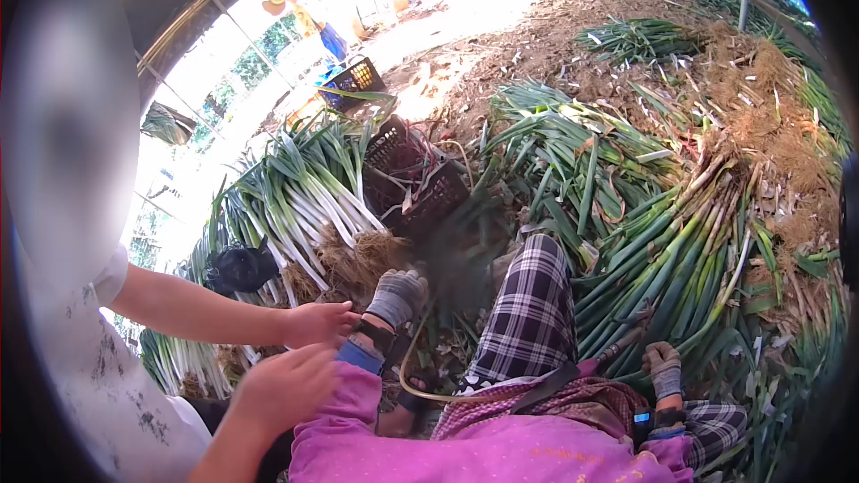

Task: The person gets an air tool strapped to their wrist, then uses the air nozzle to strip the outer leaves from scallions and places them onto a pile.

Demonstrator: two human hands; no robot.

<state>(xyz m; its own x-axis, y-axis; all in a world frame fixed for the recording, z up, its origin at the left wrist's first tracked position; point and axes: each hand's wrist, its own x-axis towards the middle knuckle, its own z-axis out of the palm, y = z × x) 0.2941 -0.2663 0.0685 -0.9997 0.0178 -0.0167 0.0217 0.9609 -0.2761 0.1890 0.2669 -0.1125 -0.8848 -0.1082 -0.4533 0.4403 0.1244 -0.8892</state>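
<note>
My left hand [399,296], in a grey work glove, is raised beside the roots of a row of green onions [309,206]. Its fingers look curled, with nothing visible in them. A dark band [376,334] circles that wrist, and the bare hands [309,331] of another person are close to it, slightly blurred. At the right, my right hand [662,365], gloved too, is curled closed above my plaid trouser leg. Just beyond it lies a big heap of untrimmed green onions [667,264]. No object shows in that hand.
The other person in a white top [134,385] stands close on my left. A dark plastic crate [438,201] sits ahead, with a second crate [353,82] behind it. A yellowish hose [407,362] curves past my lap. Loose leaves and roots [761,116] litter the ground.
</note>
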